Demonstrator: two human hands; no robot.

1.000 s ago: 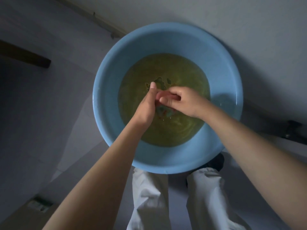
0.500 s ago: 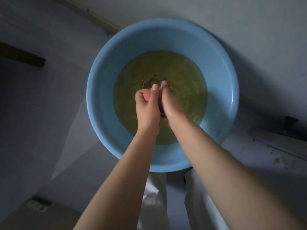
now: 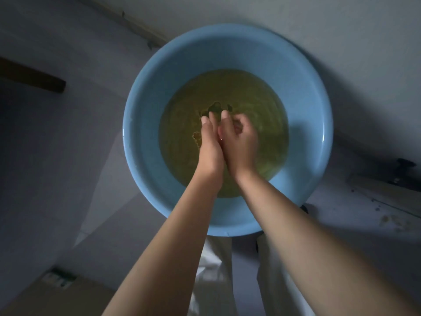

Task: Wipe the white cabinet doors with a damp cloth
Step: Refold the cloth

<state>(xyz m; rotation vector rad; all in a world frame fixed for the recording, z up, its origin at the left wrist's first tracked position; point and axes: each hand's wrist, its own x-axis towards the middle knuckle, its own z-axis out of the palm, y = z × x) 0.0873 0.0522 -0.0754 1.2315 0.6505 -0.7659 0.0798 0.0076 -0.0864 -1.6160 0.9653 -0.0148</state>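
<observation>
Blue bowl (image 3: 145,142) of yellow-green water (image 3: 182,133), left hand (image 3: 210,147) and right hand (image 3: 240,142) pressed together above it, fingers curled, cloth hidden, hold unclear

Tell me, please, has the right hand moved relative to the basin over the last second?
Yes. The right hand has swung from lying crosswise over the left hand to pointing toward the far rim of the basin, beside the left hand and pressed against it over the water.

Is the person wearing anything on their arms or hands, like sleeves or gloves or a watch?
No. Both forearms are bare right up to the edge of the picture, with no sleeves showing. The left hand and right hand have no gloves, and no watch, bracelet or ring shows. The hands look wet.
</observation>
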